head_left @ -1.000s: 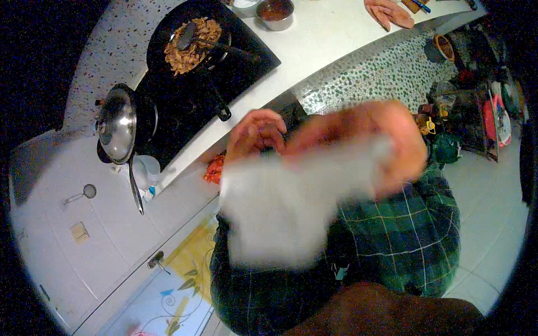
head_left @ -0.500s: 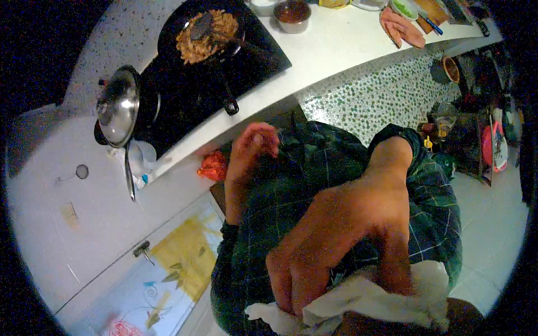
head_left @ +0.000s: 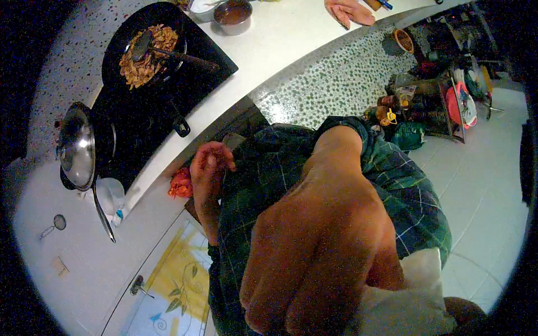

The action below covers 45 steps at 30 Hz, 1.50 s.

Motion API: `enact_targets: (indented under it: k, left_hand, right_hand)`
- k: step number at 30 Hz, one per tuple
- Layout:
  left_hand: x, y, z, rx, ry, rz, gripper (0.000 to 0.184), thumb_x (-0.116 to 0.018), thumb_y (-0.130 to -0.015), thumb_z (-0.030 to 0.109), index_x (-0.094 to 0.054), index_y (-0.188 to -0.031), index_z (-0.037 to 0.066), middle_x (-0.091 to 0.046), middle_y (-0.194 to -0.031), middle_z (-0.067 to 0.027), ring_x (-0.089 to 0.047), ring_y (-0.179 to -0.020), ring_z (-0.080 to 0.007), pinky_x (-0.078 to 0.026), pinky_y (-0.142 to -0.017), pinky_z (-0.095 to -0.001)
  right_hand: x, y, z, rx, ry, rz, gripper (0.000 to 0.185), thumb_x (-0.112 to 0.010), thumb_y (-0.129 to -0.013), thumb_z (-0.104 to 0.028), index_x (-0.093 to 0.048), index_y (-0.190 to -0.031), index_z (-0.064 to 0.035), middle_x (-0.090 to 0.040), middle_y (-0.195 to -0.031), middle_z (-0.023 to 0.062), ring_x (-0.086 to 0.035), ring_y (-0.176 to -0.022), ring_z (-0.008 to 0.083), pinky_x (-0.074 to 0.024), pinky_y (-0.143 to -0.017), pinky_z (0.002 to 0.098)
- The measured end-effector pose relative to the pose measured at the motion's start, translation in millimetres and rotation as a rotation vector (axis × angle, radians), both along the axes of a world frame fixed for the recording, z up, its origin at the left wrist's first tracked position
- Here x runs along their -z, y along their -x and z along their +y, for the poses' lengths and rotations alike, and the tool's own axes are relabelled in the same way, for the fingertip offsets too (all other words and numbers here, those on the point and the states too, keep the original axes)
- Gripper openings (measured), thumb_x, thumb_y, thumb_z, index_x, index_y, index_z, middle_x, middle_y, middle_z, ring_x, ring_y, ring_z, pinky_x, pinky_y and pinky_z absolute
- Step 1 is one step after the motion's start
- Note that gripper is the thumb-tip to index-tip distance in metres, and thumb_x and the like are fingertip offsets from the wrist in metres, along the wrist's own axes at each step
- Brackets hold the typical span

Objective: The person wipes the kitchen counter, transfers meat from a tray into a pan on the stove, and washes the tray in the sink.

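My right hand (head_left: pixel 319 246) is large and close to the camera, its back toward me and its fingers pointing down. Between thumb and fingers it grips a crumpled white paper tissue (head_left: pixel 409 302); the fingertips are hidden. Farther off on the left, my left hand (head_left: pixel 210 165) is held beside the dark green plaid shirt (head_left: pixel 263 190), its fingers loosely curled with nothing visible in them. Beyond it, a wok (head_left: pixel 115 70) with browned sliced food (head_left: pixel 148 64) sits on the black stove (head_left: pixel 216 67). A spatula (head_left: pixel 185 57) rests in the wok.
A shiny metal lid (head_left: pixel 78 145) leans at the stove's left, by a translucent plastic tub (head_left: pixel 110 193). On the white counter (head_left: pixel 269 45) stand a metal bowl of dark sauce (head_left: pixel 232 14) and pink gloves (head_left: pixel 348 12). A rack (head_left: pixel 428 106) with bottles is at the right. A red bag (head_left: pixel 180 183) hangs below the counter.
The view has turned, so the stove and counter sit farther left. My right hand appears nearer and larger, still gripping the tissue. My left hand stays loosely curled beside the shirt.
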State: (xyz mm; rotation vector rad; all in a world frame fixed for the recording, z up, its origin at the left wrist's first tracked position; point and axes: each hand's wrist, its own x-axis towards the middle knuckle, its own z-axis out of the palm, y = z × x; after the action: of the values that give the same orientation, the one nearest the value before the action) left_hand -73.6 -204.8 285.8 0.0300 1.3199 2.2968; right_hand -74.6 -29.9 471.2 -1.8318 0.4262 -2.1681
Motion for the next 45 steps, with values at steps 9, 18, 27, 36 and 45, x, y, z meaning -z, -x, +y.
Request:
enact_targets:
  k: [9,18,27,36,45]
  left_hand:
    - [20,-7,-10,-0.085,0.032,0.085,0.041,-0.056,-0.086,0.036,-0.05,-0.106,0.001,-0.057,-0.088,-0.0106,-0.055,-0.072,-0.0175,-0.046,-0.062,-0.0286]
    - [14,-7,-13,-0.177,0.003,0.092,0.039,-0.057,-0.086,0.033,-0.05,-0.107,0.001,-0.057,-0.088,-0.0101,-0.055,-0.071,-0.0179,-0.047,-0.063,-0.028]
    - [39,-17,-35,-0.193,-0.001,0.11,0.028,-0.056,-0.085,0.018,-0.052,-0.108,0.004,-0.057,-0.086,-0.0095,-0.055,-0.071,-0.0167,-0.046,-0.064,-0.0283]
    - [34,-24,-94,-0.272,-0.067,0.157,0.029,-0.051,-0.09,0.025,-0.051,-0.11,0.004,-0.058,-0.088,-0.0091,-0.056,-0.074,-0.0177,-0.047,-0.063,-0.0294]
    - [25,-32,-148,-0.277,-0.051,0.155,0.031,-0.055,-0.086,0.026,-0.051,-0.108,0.004,-0.058,-0.087,-0.0094,-0.053,-0.07,-0.0162,-0.045,-0.063,-0.0275]
  right_hand:
    - [-3,-1,-6,0.142,0.074,-0.206,0.05,-0.04,-0.088,-0.05,-0.046,-0.082,-0.001,-0.045,-0.08,0.0183,-0.05,-0.072,0.0354,-0.0439,-0.055,0.0393]
    - [10,16,-1,-0.155,0.038,0.119,0.04,-0.053,-0.085,-0.038,-0.045,-0.077,0.0014,-0.049,-0.074,0.0204,-0.05,-0.069,0.0435,-0.0407,-0.058,0.0468]
    - [12,15,-35,-0.014,-0.652,0.082,0.033,-0.057,-0.08,-0.024,-0.048,-0.098,0.0024,-0.051,-0.09,0.0173,-0.055,-0.083,0.0339,-0.0454,-0.072,0.0363]
    - [5,24,-92,-0.479,-0.508,-0.016,0.048,-0.064,-0.078,-0.025,-0.047,-0.109,0.0068,-0.051,-0.105,0.0203,-0.055,-0.091,0.0332,-0.046,-0.078,0.0343]
    - [-4,19,-149,-0.684,-0.476,-0.03,0.055,-0.064,-0.081,-0.031,-0.048,-0.115,0.0089,-0.05,-0.111,0.0217,-0.053,-0.096,0.033,-0.0466,-0.077,0.0345]
